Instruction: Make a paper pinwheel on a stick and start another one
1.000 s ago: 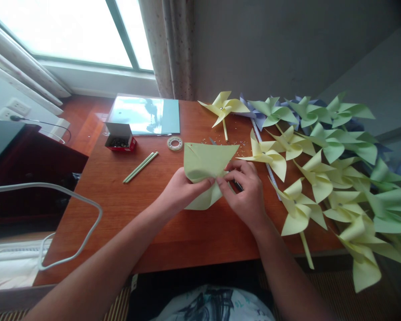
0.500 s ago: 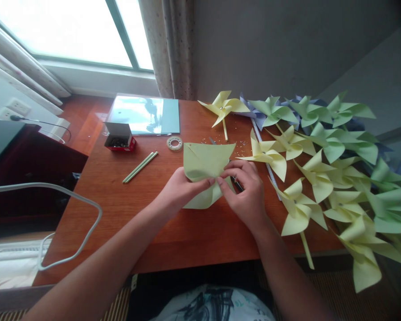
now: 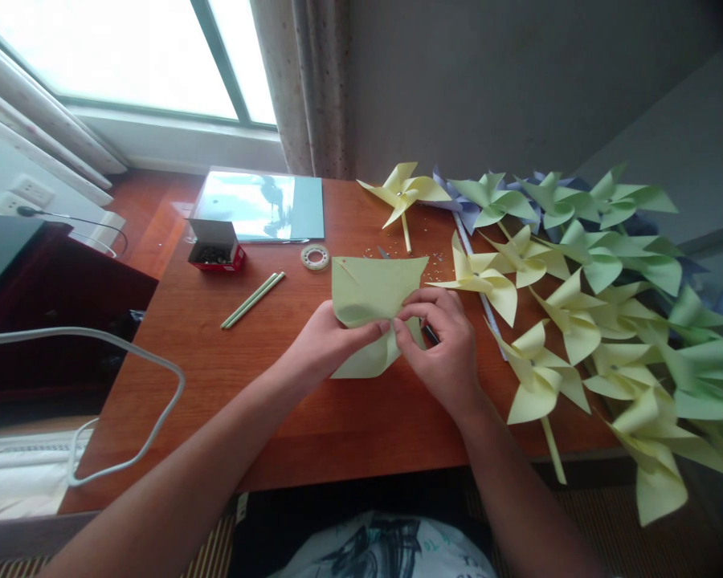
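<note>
Head view, counted: one pale green square paper sheet, two pale green paper sticks, one pale tape roll, one red cardboard box of dark pins, one teal flat folder. Over a dozen folded yellow, green and blue paper pinwheels at right; overlapping, exact count unclear. Sheet midway on brown wooden table, between both hands, partly lifted. Long axis roughly near-to-far; flat upper edge toward window, curled flap toward wearer. Left hand palm down, thumb and fingers closed on sheet centre. Right hand palm down, fingertips pinched shut on same fold, just beside left fingertips. Both forearms angled inward.
</note>
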A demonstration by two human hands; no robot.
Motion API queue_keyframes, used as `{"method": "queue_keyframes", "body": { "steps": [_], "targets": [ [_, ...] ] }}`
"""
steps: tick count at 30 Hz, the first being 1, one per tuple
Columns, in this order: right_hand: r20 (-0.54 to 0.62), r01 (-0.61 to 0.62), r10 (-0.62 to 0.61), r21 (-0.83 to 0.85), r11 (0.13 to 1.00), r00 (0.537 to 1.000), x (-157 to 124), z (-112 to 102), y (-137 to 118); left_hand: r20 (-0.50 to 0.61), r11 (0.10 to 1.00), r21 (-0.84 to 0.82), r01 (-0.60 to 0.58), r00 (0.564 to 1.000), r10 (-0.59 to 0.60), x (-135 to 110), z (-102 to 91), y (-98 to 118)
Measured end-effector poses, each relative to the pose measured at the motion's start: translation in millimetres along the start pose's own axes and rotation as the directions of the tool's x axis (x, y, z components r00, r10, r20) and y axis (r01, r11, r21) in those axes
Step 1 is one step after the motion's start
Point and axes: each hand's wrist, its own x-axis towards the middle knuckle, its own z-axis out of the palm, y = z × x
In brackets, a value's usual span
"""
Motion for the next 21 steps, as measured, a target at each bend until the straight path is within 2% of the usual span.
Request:
{"method": "queue_keyframes", "body": {
  "steps": [21],
  "targets": [
    [0.005, -0.022, 0.022, -0.017, 1.0, 1.0, -0.3, -0.7, -1.3, -0.037, 1.0, 0.011, 0.013, 0.999, -0.013, -0.8, 0.2, 2.9]
  ]
}}
